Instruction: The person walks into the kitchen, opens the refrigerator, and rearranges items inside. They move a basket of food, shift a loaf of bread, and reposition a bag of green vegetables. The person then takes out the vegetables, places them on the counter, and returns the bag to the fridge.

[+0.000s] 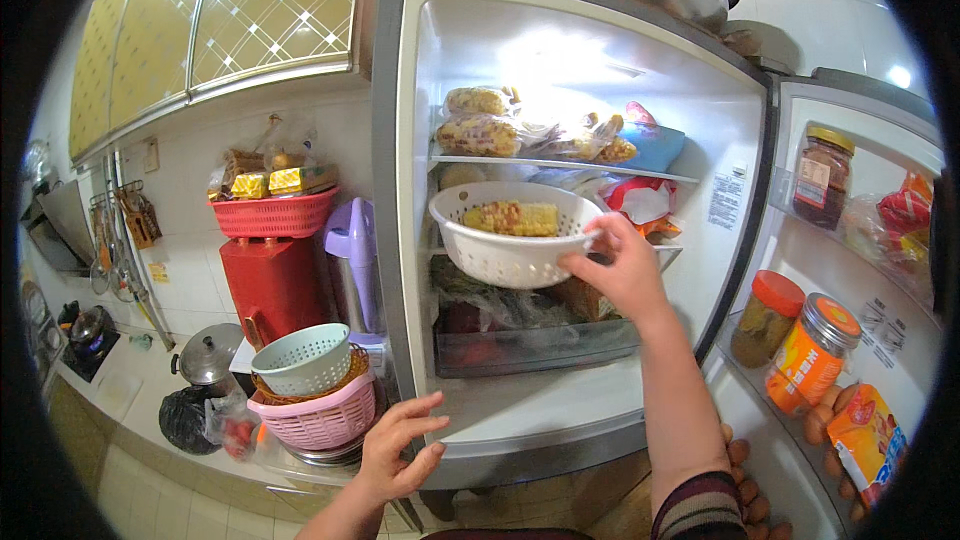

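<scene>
My right hand (pixel 611 262) pinches the right rim of a white perforated plastic basket (pixel 502 262) at the middle level of an open refrigerator (pixel 525 424). Inside the basket lies a corn cob (pixel 514 217) with yellow and reddish kernels. Whether the basket rests on the shelf is unclear. My left hand (pixel 405 446) hangs lower, before the fridge's front left edge, fingers apart and holding nothing. On the glass shelf above, several corn cobs (pixel 480 135) lie in clear plastic bags, beside a blue container (pixel 656 146). A red and white bag (pixel 641 199) sits behind the basket's right side.
The open fridge door (pixel 810 262) on the right holds a dark jar (pixel 821 176), a red-lidded jar (pixel 766 319), an orange-labelled jar (pixel 814 352) and several eggs (pixel 739 452). On the left counter stand a pink basket (pixel 319 412), a mint colander (pixel 304 360) and a metal pot (pixel 212 355).
</scene>
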`<state>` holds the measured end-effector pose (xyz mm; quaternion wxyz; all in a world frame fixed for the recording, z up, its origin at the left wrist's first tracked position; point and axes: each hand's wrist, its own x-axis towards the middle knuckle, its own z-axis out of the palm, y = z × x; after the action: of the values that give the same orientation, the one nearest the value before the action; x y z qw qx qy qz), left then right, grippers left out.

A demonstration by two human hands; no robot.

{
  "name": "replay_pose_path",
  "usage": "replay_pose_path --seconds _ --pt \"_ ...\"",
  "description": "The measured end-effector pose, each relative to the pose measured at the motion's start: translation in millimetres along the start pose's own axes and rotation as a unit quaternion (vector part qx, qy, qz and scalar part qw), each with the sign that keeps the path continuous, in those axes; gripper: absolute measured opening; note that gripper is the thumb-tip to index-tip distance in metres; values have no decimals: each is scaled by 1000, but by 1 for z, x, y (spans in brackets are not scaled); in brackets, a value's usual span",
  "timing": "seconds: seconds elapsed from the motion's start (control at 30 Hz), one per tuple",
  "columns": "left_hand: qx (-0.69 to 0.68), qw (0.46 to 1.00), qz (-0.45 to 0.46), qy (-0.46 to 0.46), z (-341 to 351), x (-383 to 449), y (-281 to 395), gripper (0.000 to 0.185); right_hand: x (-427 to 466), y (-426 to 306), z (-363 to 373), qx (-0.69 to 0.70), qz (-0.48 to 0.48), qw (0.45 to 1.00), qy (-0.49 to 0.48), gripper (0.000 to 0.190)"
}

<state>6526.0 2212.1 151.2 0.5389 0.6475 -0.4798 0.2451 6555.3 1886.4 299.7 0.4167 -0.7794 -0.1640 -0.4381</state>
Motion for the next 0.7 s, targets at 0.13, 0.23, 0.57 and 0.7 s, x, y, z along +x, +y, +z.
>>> replay_pose_path --seconds 0.13,0.23,0.57,0.7 --pt "23 998 -54 -11 -2 -22 2 32 30 10 30 -147 47 988 -2 50" --pt "47 996 -75 -9 -10 -34 2 32 47 13 58 -225 56 973 9 61" --pt "67 989 -130 -3 -17 -56 -9 28 6 50 60 -236 -95 962 98 64" --pt "35 986 -159 -40 -2 -61 -17 26 -70 89 68 -293 -40 950 -97 26"
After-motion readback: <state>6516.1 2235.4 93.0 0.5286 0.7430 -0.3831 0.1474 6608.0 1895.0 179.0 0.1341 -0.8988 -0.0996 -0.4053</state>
